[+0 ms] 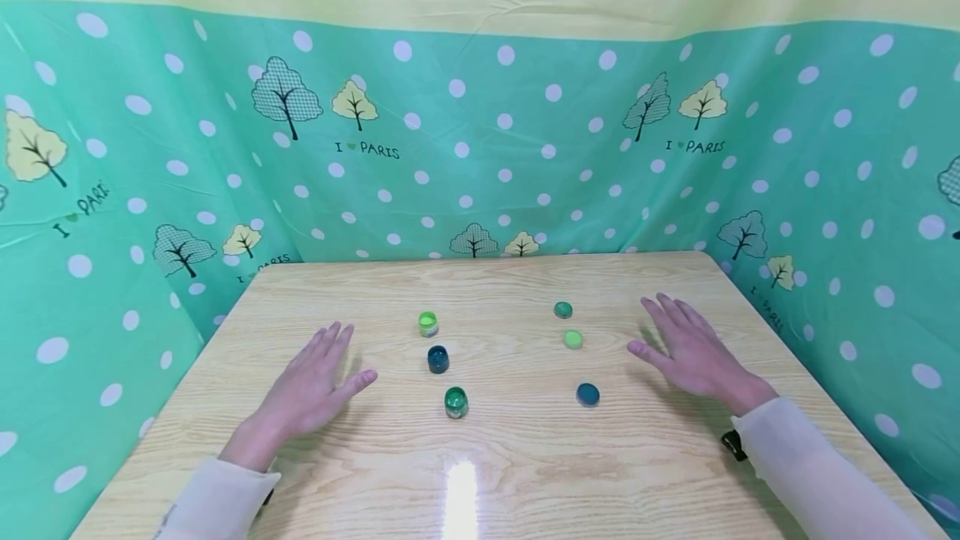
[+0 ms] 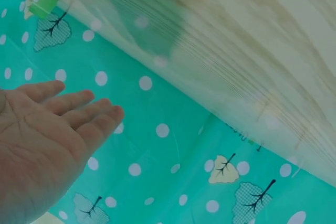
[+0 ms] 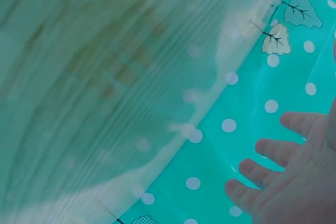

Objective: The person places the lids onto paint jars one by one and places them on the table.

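My left hand [image 1: 303, 394] hovers over the left side of the table, fingers straight and thumb spread, holding nothing. On the right side my right hand [image 1: 693, 352] is held the same way, also with nothing in it. Between them, nearer the left hand, stand three small uncapped jars: a light green jar [image 1: 428, 324], a dark blue jar [image 1: 438, 359] and a green jar [image 1: 456, 402]. Toward the right hand lie three round lids: a dark green lid [image 1: 563, 309], a light green lid [image 1: 573, 339] and a blue lid [image 1: 588, 394].
The wooden table [image 1: 525, 473] has a bright light reflection near its front. A green polka-dot curtain [image 1: 510, 140] with printed trees hangs behind it and along both sides. Dark straps show at the sleeves, such as the right wrist strap [image 1: 733, 445].
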Action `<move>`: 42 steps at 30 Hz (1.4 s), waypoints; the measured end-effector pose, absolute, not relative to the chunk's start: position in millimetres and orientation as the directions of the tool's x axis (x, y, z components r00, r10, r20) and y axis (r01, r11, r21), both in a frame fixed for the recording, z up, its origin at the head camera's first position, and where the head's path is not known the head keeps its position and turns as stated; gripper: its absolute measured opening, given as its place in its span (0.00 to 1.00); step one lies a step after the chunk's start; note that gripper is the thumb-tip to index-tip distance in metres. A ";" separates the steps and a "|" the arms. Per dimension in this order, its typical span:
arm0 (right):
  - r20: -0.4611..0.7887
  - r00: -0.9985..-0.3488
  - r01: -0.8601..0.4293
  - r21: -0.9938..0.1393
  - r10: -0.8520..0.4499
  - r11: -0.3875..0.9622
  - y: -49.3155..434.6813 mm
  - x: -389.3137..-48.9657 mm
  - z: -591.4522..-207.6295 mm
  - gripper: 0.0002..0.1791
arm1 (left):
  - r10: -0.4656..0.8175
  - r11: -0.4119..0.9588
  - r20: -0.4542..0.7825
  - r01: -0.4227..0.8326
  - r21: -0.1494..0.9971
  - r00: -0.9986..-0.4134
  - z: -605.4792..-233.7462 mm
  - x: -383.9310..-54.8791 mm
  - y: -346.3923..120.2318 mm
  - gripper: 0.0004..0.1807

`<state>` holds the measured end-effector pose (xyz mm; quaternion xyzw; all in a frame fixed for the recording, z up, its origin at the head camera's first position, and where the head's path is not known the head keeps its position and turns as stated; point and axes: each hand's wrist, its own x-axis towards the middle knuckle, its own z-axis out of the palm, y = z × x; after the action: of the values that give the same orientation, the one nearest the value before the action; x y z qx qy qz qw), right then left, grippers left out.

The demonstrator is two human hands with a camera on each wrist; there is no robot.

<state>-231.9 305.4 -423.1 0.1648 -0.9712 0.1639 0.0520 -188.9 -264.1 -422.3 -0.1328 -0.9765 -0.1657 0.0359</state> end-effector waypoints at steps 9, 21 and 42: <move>0.173 -0.936 -0.348 -0.313 -0.307 0.884 299.8 -231.8 -423.2 0.47 | 0.258 0.881 0.151 0.297 0.367 -0.954 -419.7 -183.0 -249.8 0.50; 0.168 -0.940 -0.339 -0.370 -0.296 0.865 292.0 -230.9 -423.7 0.47 | 0.275 0.843 0.149 0.313 0.438 -0.950 -420.4 -178.1 -235.5 0.46; 0.163 -0.941 -0.338 -0.456 -0.296 0.823 280.5 -223.9 -421.6 0.46 | 0.336 0.720 0.176 0.373 0.586 -0.925 -426.1 -175.1 -203.4 0.38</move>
<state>-223.9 280.5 -421.6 0.1662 -0.9539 0.2464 0.0423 -175.1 -203.4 -426.1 -0.1911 -0.9268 -0.3220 0.0283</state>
